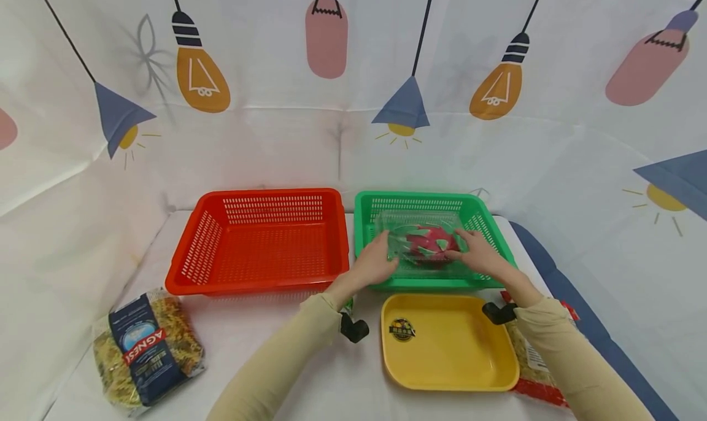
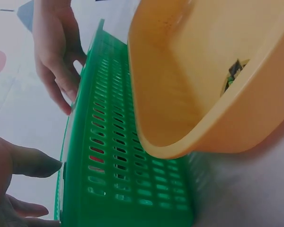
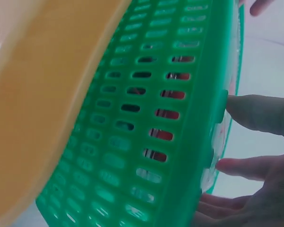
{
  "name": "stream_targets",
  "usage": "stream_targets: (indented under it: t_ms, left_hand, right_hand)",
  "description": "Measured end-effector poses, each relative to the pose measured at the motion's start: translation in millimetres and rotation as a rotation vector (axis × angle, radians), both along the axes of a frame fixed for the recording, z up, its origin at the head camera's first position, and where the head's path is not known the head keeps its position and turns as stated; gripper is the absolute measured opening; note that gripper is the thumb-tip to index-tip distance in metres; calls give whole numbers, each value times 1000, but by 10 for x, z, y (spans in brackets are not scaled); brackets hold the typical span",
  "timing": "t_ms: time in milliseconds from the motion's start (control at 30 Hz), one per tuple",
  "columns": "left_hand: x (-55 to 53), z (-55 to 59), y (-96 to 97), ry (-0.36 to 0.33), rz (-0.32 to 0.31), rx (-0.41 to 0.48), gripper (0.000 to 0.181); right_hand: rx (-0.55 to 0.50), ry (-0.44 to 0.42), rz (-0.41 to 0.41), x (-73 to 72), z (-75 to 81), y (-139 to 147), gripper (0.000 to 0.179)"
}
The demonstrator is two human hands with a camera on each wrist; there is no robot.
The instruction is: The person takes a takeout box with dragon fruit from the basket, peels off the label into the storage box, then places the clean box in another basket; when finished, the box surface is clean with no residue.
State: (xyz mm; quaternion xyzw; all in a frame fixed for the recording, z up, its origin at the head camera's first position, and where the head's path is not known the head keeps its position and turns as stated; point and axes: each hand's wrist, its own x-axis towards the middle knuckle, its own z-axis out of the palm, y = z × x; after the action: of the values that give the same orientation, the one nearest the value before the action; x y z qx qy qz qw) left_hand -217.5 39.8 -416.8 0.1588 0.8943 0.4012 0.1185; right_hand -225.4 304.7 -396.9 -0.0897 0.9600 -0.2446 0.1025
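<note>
A pink dragon fruit (image 1: 433, 243) shows through a clear plastic box (image 1: 399, 249) inside the green basket (image 1: 364, 207). At the box's left side is my left hand (image 1: 377, 259), its thumb and fingers extended and apart. My right hand (image 1: 479, 252) touches the right side, with thumb and fingers spread. In the left wrist view, the left thumb (image 2: 35, 162) points at the basket rim. The right wrist view shows the right hand's fingers (image 3: 248, 168) at the rim, where the box edge appears; some fingertips are hidden there.
A red basket (image 1: 185, 261) stands left of the green one. Nearer me sits a yellow tray (image 1: 450, 347). An Agnesi pasta bag (image 1: 149, 347) lies at the left, and a red-edged bag (image 1: 533, 356) lies partly beneath my right forearm. A patterned cloth hangs behind.
</note>
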Motion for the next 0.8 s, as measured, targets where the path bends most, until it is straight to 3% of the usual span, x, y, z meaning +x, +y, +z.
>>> stream_targets:
  t_ms: [233, 333, 467, 600, 800]
  left_hand:
    - [166, -17, -88, 62, 2, 60, 67]
    - [261, -63, -152, 120, 7, 108, 65]
    - [430, -139, -258, 209, 30, 215, 61]
    - [617, -205, -405, 251, 77, 289, 59]
    - [869, -259, -714, 315, 141, 306, 57]
  right_hand:
    - [-32, 64, -1, 128, -17, -55, 67]
    - [-52, 96, 6, 214, -6, -85, 66]
    - [-76, 142, 11, 351, -3, -105, 67]
    - [-90, 202, 7, 486, -19, -131, 66]
    - [-114, 265, -2, 670, -40, -190, 67]
